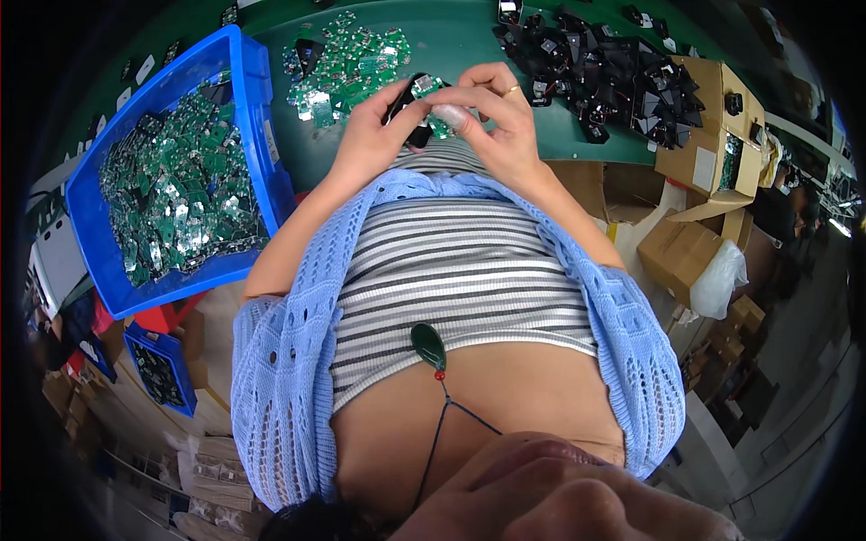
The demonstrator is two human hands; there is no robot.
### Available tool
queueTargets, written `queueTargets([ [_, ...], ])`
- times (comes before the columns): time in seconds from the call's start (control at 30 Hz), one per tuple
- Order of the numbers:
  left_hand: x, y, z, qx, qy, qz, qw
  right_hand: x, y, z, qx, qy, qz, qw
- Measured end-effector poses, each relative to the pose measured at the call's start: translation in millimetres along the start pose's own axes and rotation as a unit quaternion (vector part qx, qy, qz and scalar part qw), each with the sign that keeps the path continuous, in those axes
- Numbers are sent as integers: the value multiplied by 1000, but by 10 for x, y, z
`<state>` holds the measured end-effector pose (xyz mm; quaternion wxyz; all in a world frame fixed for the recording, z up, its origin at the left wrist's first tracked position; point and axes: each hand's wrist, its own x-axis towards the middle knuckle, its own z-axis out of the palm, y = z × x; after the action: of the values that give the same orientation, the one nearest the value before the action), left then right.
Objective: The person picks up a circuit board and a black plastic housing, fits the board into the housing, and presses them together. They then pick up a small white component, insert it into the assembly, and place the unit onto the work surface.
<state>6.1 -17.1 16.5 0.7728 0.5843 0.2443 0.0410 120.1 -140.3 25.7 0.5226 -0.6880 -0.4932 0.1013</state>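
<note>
My left hand (380,124) is closed round a black plastic housing (397,101) above the near edge of the green table. A green circuit board (426,87) shows at the housing, between my two hands. My right hand (498,117) has its fingers bent and pinched at the board, with a whitish wrap on one fingertip and a ring on another finger. A second green piece of board (442,129) shows under the right fingers. Whether the board sits inside the housing or apart from it, I cannot tell. Fingers hide part of both.
A blue bin (255,117) full of green circuit boards stands at the left. Loose boards (361,68) lie on the table (442,41) beyond my left hand. A heap of black housings (600,72) lies to the right, next to cardboard boxes (704,126).
</note>
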Motion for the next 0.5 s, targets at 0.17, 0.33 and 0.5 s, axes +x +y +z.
queueTargets([
  [0.17,-25,75,52,7,54,-36,998,71,-77,-27,37,31,67,997],
  [0.33,-21,70,16,38,59,1,998,62,-70,-106,6,-10,85,996],
  [0.5,-36,104,-10,51,64,8,997,88,-102,-85,53,-31,85,994],
])
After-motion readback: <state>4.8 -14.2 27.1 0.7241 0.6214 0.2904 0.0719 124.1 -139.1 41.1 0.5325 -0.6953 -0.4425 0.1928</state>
